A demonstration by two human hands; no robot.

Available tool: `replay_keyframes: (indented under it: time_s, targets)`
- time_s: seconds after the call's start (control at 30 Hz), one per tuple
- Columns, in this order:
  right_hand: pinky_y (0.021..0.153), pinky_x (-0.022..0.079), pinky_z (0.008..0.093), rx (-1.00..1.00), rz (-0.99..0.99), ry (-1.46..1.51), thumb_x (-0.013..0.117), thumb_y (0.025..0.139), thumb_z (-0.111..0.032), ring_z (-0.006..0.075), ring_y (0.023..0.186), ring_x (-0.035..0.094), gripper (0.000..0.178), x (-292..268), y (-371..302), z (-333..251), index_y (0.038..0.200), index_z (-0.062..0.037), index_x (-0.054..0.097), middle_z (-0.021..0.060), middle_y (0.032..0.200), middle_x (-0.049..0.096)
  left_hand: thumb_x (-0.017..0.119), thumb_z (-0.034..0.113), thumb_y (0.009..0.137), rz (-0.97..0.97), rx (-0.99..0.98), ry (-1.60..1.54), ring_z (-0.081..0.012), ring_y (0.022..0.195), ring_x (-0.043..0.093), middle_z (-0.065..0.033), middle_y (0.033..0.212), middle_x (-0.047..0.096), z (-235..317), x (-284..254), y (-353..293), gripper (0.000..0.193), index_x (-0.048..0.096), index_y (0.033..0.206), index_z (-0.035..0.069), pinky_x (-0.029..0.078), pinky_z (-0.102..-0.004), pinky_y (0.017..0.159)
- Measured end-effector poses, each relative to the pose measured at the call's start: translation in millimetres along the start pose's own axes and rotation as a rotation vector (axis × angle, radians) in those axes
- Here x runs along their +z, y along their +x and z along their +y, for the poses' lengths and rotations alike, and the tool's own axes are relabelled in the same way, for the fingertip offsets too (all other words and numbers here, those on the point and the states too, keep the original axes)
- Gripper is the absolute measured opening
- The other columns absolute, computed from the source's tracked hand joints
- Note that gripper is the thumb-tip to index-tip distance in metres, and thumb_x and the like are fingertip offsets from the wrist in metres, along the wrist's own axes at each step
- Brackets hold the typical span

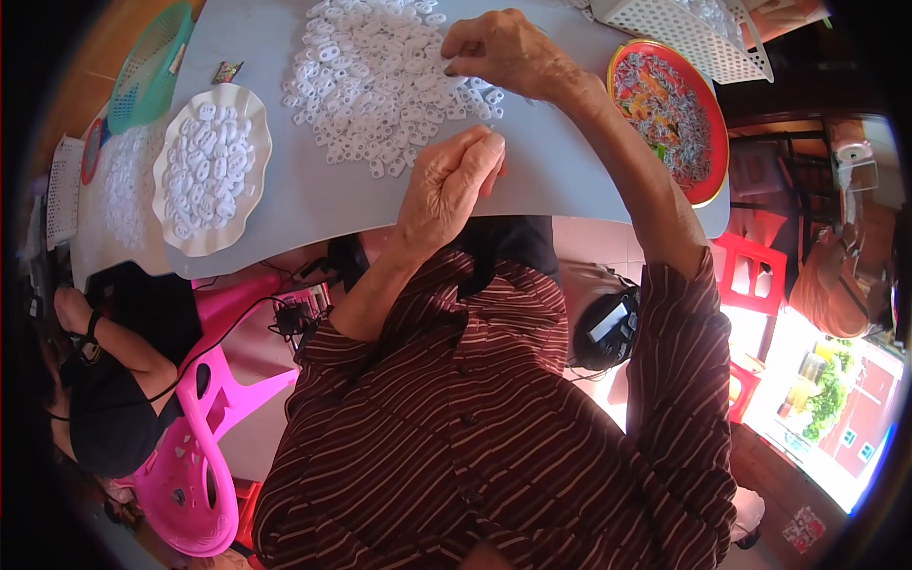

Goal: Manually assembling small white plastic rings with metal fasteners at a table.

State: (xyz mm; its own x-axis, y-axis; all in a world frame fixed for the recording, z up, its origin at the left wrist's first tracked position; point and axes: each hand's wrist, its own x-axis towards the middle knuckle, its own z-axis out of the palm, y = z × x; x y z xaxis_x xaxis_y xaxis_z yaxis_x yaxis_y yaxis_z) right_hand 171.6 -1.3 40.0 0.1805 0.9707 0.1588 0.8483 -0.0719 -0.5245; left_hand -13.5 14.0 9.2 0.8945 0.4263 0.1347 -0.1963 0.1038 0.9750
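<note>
Around on the grey bench (551,171), a scalloped white plate (199,245) at left, loaded with white pieces, and near its far end a small wrapped packet (227,71); farther left, a green basket (152,71) and a spread of small pale bits (123,185). At right, a red-rimmed tray (718,147) full of thin metallic bits, with a white perforated basket (698,52) beyond. Below the bench's left part, a pink chair (228,503) and, nearby, a co-worker's bent arm (133,351). In the way, the right forearm, slanting across the bench between heap and tray. In the middle of the bench's far part, the heap of white pieces (380,85), small oblongs with holes, long axes pointing every which way, with no shared direction; the heap itself longest from far to near. At its near right edge, the left hand (454,185), closed into a loose fist, contents hidden. Over its right side, the right hand (508,57), fingers half-curled and pointing left; impossible to tell whether gripping a piece.
</note>
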Motion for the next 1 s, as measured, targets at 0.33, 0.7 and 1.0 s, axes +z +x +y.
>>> replay_keyframes:
  time_s: [0.33,0.7,1.0]
  targets:
    - [0.067,0.051,0.0293,0.107,0.101,0.182,0.063,0.078,-0.016,0.0193,0.066,0.064,0.019,-2.7,-19.0,-5.1,0.092,-0.0037,0.068,0.0111,0.074,0.067,0.045,0.022,0.095,0.021,0.028,-0.061,-0.0076,0.063,0.044,0.001,0.061,0.046,-3.6,-2.3,1.7,0.031,0.052,0.073,0.002,0.036,-0.0217,0.062]
    - [0.064,0.049,0.0384,-0.063,0.273,0.015,0.061,0.078,-0.01,0.0313,0.072,0.062,0.008,9.6,-75.8,-14.2,0.081,-0.003,0.064,0.0119,0.079,0.064,0.045,0.025,0.094,0.095,-0.086,-0.131,-0.0116,0.072,0.051,-0.0015,0.063,0.05,-3.1,-6.3,5.5,0.031,0.052,0.072,0.004,0.039,-0.024,0.068]
    - [0.065,0.051,0.0311,-0.012,0.282,-0.066,0.065,0.078,-0.007,0.0255,0.069,0.063,0.012,-15.5,-80.0,-0.3,0.086,0.0015,0.064,0.0107,0.077,0.064,0.044,0.022,0.094,0.063,0.014,-0.08,-0.0115,0.072,0.051,-0.0018,0.063,0.05,-6.7,-9.4,2.9,0.032,0.051,0.07,0.003,0.04,-0.0241,0.069]
